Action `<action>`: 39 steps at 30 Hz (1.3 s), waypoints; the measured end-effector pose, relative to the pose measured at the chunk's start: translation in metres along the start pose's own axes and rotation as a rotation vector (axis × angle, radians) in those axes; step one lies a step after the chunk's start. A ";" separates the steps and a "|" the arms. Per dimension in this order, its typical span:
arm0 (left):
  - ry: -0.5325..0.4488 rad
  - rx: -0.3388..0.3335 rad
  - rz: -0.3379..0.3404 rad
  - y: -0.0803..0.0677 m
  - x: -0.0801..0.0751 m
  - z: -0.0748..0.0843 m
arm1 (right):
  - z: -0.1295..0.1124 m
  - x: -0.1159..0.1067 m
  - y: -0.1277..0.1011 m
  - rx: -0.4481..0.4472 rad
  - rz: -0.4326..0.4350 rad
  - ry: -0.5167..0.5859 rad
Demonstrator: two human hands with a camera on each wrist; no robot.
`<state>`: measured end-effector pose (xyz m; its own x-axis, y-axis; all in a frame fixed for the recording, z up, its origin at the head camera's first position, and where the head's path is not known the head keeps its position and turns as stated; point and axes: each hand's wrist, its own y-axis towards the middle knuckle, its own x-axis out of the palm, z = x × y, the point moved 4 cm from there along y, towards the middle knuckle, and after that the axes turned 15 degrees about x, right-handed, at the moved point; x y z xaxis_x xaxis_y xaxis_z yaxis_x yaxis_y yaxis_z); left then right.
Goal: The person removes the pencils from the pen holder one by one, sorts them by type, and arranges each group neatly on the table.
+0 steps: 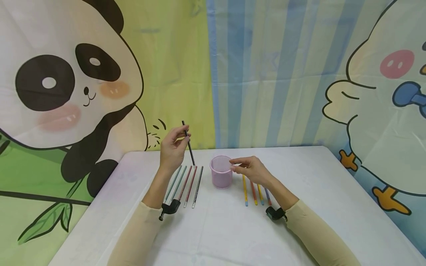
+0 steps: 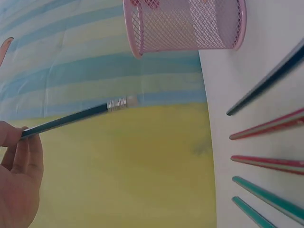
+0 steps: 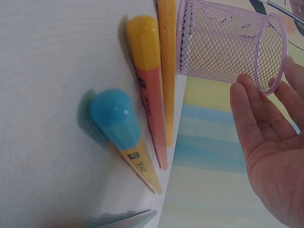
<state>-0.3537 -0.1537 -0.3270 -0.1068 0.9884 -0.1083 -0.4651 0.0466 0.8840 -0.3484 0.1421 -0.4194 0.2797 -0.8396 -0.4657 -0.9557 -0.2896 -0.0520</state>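
My left hand (image 1: 172, 151) pinches a dark pencil (image 1: 191, 150) near its upper end, holding it tilted above the table. In the left wrist view the pencil's eraser end (image 2: 124, 102), with a silver ferrule, points away from the fingers towards the cup. A pink mesh pen cup (image 1: 222, 180) stands upright in the middle of the table. At the cup's right side my right hand (image 1: 253, 170) grips the rim between thumb and fingers. The right wrist view shows the fingertips (image 3: 243, 80) against the mesh near the rim.
Left of the cup lie teal pencils (image 1: 176, 186), red pencils (image 1: 189, 188) and a black pencil (image 1: 198, 188) side by side. Several pencils with coloured dipped ends, among them a yellow one (image 1: 245, 190), lie under the right hand. A cartoon-printed cloth (image 1: 176, 74) hangs behind the white table (image 1: 229, 229).
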 end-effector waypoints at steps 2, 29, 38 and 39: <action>0.004 -0.006 -0.007 -0.001 -0.004 -0.001 | 0.000 0.000 0.000 -0.001 0.002 -0.002; 0.267 -0.190 -0.296 -0.027 -0.057 -0.027 | -0.002 -0.001 -0.001 -0.013 -0.003 0.002; 0.318 -0.340 -0.338 -0.040 -0.078 -0.053 | -0.003 -0.001 -0.001 -0.018 -0.022 0.024; 0.317 -0.349 -0.340 -0.041 -0.079 -0.054 | -0.003 0.000 -0.001 -0.017 -0.023 0.027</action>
<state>-0.3733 -0.2413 -0.3796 -0.1342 0.8319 -0.5384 -0.7759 0.2497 0.5793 -0.3476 0.1411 -0.4163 0.3039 -0.8445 -0.4409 -0.9474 -0.3165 -0.0467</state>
